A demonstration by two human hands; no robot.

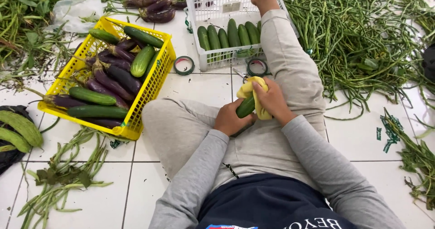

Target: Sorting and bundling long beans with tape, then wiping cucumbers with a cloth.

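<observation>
Over the lap, the left hand [230, 119] grips a cucumber [246, 106] by its lower end, steadying it, while the right hand [271, 100] closes a yellow cloth [258, 98] around its top, fingers wrapped tight.

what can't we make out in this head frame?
- Cucumber: most of it is hidden by the left hand, the right hand and the yellow cloth.
- White crate: the outstretched leg covers its right side.
- Yellow crate: lower layers are buried under eggplants and cucumbers.
- Green gourds: cut off by the left edge.
</observation>
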